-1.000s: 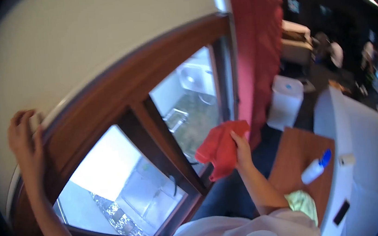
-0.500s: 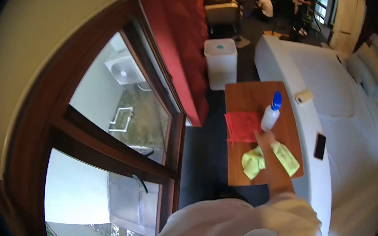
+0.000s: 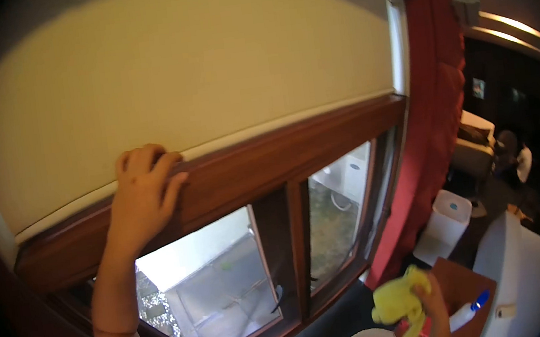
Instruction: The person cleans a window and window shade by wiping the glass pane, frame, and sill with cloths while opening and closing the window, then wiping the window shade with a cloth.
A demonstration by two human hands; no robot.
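Note:
My left hand is raised to the wooden window frame, its fingers bent over the top edge of the rail where the cream blind ends. The thumb lies lower, on the front of the wood. At the lower right, my right hand grips a crumpled yellow-green cloth, which hangs in folds above the side table. Behind that hand a white bottle with a blue cap stands on the table. A little of a red cloth shows under the yellow-green one.
A white bin stands beyond the table, next to a red curtain. To the right is a white sofa with a small pale object on its edge. Two people are in the dark background. Window panes show an outdoor yard.
The view has swung left and up toward the window. My right hand has lifted the yellow-green cloth off the table. My left hand has come into view on the frame.

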